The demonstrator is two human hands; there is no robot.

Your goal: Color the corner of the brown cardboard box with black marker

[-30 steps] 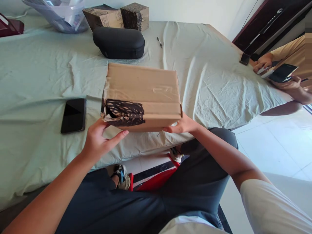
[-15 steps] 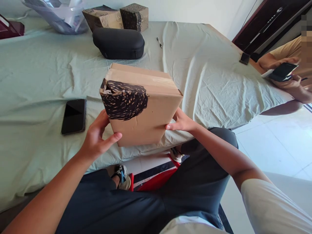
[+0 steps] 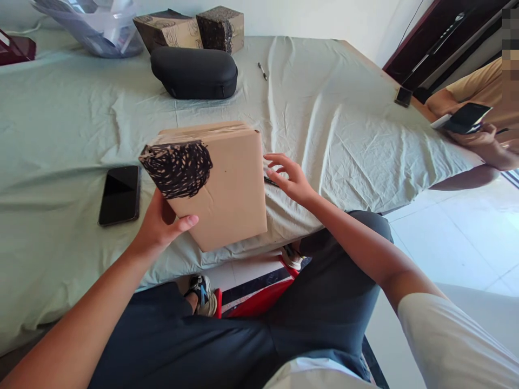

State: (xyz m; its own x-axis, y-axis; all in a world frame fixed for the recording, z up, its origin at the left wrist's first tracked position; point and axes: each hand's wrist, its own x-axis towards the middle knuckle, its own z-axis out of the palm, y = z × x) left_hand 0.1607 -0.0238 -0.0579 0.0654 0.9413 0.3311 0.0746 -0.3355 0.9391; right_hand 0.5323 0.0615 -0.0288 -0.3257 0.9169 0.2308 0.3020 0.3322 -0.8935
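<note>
A brown cardboard box (image 3: 233,189) is tilted above the near edge of the cloth, with a patch of black marker scribble on its upper left corner. My left hand (image 3: 162,219) grips its left lower side, thumb on the front face and the other fingers hidden behind. Just right of the box, my right hand (image 3: 290,178) is off the cardboard, fingers apart and slightly curled. Beneath those fingertips lies a dark, thin pen-like object (image 3: 271,182), partly hidden; whether they touch it is unclear. A black phone (image 3: 119,195) rests left of my left hand.
Behind the box on the cloth-covered table (image 3: 60,119) stand a black hard case (image 3: 194,73), two scribbled cardboard boxes (image 3: 221,29), a translucent basket (image 3: 109,35) and a pen (image 3: 263,71). A person's hands (image 3: 482,138) hold a dark device at the right. Another small dark object (image 3: 403,96) lies nearby.
My right hand has let go of the box and opened beside it. The box has shifted left and turned, held by my left hand alone. The dark pen-like object now shows.
</note>
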